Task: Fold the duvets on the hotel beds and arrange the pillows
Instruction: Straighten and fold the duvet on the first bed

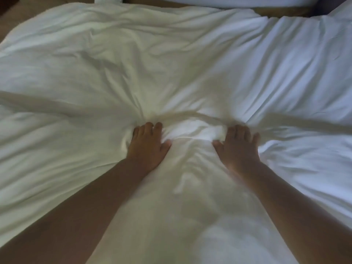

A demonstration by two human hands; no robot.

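Observation:
A white, wrinkled duvet (171,63) fills nearly the whole view. My left hand (147,147) and my right hand (239,149) lie side by side on its middle, palms down and thumbs pointing toward each other. The fingers of both hands curl into the cloth and grip it. A bunched ridge of fabric rises just beyond the fingertips, and creases fan out from both hands. The right hand is slightly blurred. White pillows (228,0) show partly at the top edge.
A brown surface (22,10) shows past the duvet's far left corner and along the top (276,11). Another white pillow or bedding corner (341,12) sits at the top right. My bare forearms reach in from the bottom corners.

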